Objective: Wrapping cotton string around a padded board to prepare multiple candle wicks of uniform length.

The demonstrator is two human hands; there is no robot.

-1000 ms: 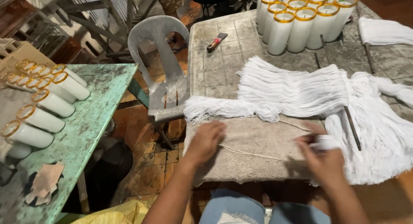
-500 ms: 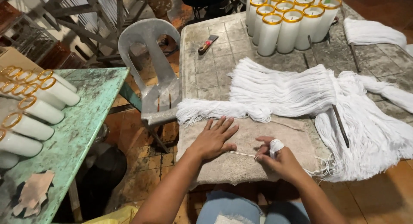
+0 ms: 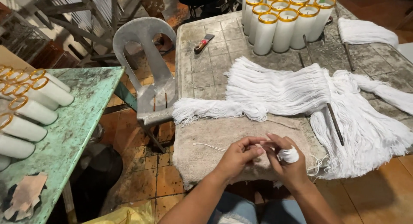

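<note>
My left hand and my right hand meet over a beige towel at the near edge of a tiled table. Both pinch one thin white string that trails left across the towel. White string is wound around a finger of my right hand. Behind the towel lies a big heap of white string bundles, with a dark thin rod lying across it.
Tall white candles with gold rims stand at the table's far edge. A scraper lies near them. A grey plastic chair stands left of the table. More candles lie on a green table at left.
My left hand has lifted off the towel and come to my right hand, and both now pinch the string. The view has shifted slightly.
</note>
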